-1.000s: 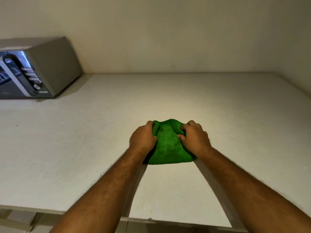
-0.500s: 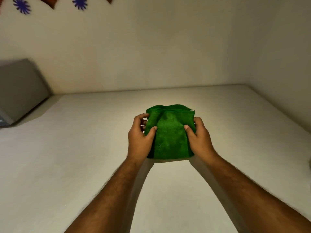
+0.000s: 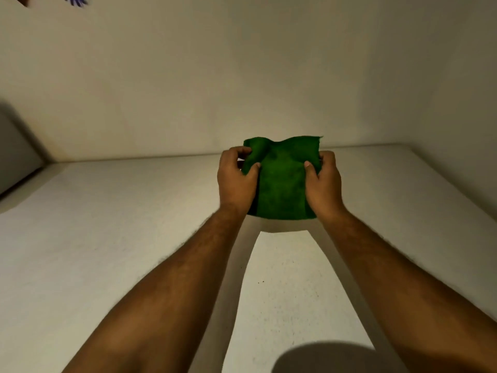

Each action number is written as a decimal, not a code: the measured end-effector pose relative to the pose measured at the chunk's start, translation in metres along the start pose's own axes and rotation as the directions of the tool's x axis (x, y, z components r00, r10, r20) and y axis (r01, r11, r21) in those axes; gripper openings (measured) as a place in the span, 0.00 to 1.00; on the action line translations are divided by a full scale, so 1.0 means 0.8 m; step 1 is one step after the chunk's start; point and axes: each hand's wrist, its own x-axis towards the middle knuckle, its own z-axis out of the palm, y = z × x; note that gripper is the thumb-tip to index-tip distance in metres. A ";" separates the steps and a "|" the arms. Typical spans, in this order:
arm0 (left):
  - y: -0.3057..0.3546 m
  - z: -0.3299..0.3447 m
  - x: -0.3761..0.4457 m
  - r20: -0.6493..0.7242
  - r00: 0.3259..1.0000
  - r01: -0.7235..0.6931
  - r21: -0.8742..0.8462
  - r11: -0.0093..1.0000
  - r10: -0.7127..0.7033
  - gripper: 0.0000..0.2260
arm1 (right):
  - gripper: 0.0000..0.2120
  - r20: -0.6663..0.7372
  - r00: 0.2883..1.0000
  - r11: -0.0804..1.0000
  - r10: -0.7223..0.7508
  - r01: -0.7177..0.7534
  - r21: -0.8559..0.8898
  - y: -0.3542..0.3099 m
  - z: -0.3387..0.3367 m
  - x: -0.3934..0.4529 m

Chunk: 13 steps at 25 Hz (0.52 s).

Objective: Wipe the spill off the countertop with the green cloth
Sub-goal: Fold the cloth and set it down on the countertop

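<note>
The green cloth (image 3: 282,181) is held up off the white countertop (image 3: 113,238), spread between both hands near the middle of the view. My left hand (image 3: 235,181) pinches its left edge, thumb on the front and fingers behind. My right hand (image 3: 322,184) grips its right edge the same way. The cloth's top edge sags between the hands and its lower edge hangs above its own shadow on the counter. No spill shows on the countertop in this view.
A grey microwave (image 3: 16,157) sits at the far left edge, blurred. Plain walls close off the counter at the back (image 3: 242,76) and the right (image 3: 470,130). A round dark shadow (image 3: 330,359) lies on the counter at the bottom.
Both hands lifted the cloth from the countertop and opened it out between them. The view tilted up and to the right, so the microwave slid to the left edge.
</note>
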 end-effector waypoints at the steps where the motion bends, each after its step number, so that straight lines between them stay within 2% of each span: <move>1: -0.011 0.009 0.011 0.029 1.000 0.005 0.077 0.997 -0.008 0.16 | 0.14 0.001 1.000 0.999 0.025 -0.025 -0.021 0.009 0.003 0.013; 3: -0.039 0.019 0.020 0.138 0.980 0.101 0.279 0.955 -0.144 0.20 | 0.21 0.065 0.992 0.984 0.108 -0.098 -0.148 0.030 0.004 0.029; 5: -0.066 0.023 0.015 0.259 0.899 0.196 0.485 0.853 -0.354 0.24 | 0.29 0.175 0.961 0.924 0.214 -0.140 -0.357 0.056 0.001 0.033; 6: -0.078 0.022 0.007 0.304 0.860 0.188 0.558 0.808 -0.410 0.25 | 0.31 0.228 0.942 0.877 0.245 -0.115 -0.467 0.069 0.001 0.031; 7: -0.086 0.021 -0.001 0.337 0.841 0.153 0.602 0.784 -0.423 0.25 | 0.30 0.260 0.931 0.829 0.258 -0.075 -0.555 0.079 0.003 0.027; 9: -0.092 0.020 -0.011 0.349 0.856 0.103 0.608 0.787 -0.382 0.23 | 0.26 0.260 0.940 0.775 0.222 -0.008 -0.632 0.090 0.009 0.019; 11: -0.088 0.022 -0.013 0.329 0.867 0.120 0.590 0.799 -0.373 0.22 | 0.21 0.231 0.958 0.779 0.173 0.010 -0.627 0.092 0.015 0.013; 13: -0.078 0.029 -0.010 0.354 0.837 0.147 0.588 0.795 -0.417 0.24 | 0.18 0.210 0.970 0.787 0.125 0.032 -0.616 0.091 0.016 0.009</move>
